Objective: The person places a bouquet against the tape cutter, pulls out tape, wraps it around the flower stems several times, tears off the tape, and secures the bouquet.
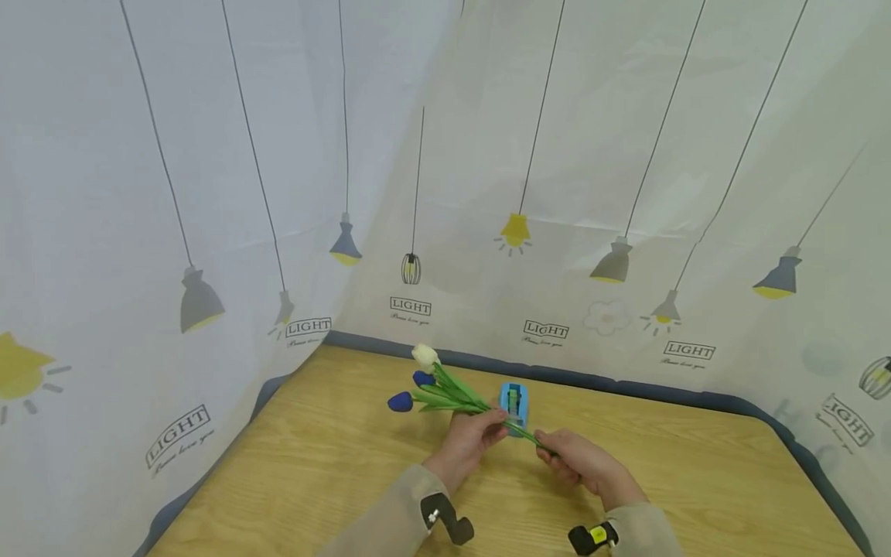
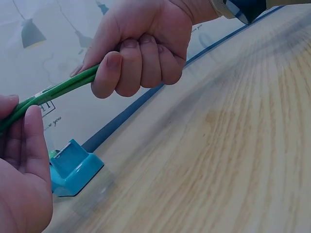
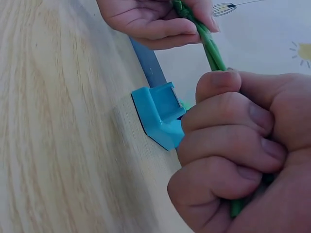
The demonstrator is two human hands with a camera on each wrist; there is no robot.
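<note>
A small bunch of tulips, one white (image 1: pixel 425 356) and two blue (image 1: pixel 400 401), lies slantwise between the two hands, blooms toward the upper left. My left hand (image 1: pixel 469 442) pinches the green stems (image 2: pixel 73 85) below the leaves, thumb on top. Lower down, the right hand (image 1: pixel 583 462) grips the stem ends, its fingers curled round them in the right wrist view. Between the hands the stems carry a shiny clear patch that looks like tape. Just behind the stems stands a blue tape dispenser (image 1: pixel 513 398) with a green roll; its toothed cutter shows in the left wrist view.
The wooden table (image 1: pixel 292 464) has a dark blue edge (image 1: pixel 599 379) along its back and sides. Pale curtains (image 1: pixel 473 155) printed with hanging lamps rise behind it and at the sides. A dark camera mount sits on each wrist.
</note>
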